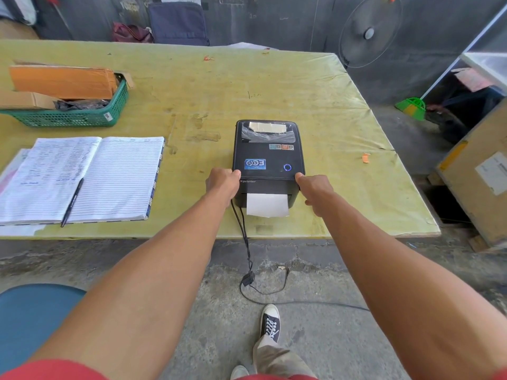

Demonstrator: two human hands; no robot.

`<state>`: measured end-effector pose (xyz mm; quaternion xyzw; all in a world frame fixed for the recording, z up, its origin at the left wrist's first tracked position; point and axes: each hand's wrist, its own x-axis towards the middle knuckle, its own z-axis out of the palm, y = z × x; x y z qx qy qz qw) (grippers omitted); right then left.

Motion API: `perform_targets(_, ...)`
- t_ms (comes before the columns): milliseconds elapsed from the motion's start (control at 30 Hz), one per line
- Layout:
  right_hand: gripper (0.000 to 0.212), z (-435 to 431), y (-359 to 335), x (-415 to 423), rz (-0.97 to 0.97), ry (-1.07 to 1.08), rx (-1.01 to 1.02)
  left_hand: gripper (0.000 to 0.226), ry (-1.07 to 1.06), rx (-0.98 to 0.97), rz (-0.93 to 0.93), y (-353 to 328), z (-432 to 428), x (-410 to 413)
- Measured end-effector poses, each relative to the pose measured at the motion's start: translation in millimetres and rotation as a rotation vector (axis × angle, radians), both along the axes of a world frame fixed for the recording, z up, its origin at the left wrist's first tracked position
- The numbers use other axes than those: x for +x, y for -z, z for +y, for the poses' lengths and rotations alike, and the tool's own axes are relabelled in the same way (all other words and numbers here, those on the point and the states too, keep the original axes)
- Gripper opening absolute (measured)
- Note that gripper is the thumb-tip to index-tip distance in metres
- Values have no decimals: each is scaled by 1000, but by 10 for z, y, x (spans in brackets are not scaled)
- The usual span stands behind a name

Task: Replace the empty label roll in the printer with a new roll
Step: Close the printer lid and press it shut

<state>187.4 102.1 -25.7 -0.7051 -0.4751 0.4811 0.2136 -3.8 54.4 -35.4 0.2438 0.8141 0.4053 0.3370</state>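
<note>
Printer, boxy black plastic, lid down, gripped each side by left hand & right hand.

The only legible text is the brand name "Xprinter", in pale letters on the front edge of the black label printer, while its blue sticker and the open notebook's handwriting stay unreadable.

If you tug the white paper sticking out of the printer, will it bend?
Likely floppy: the label paper hangs thin and unsupported from the label printer's slot. It probably weighs almost nothing, and a hard tug might tear it.
</note>
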Motion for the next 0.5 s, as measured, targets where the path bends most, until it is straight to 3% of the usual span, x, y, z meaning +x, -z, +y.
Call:
perform_targets(67,31,-18,30,6,25,-38,79,18,74,28,67,28,-3,3)
perform_targets(200,47,-6,50,30,72,-112,205,50,156,101,143,11,-32,-8)
perform_targets(500,56,74,74,53,126,-108,197,52,183,178,90,91,-5,-87)
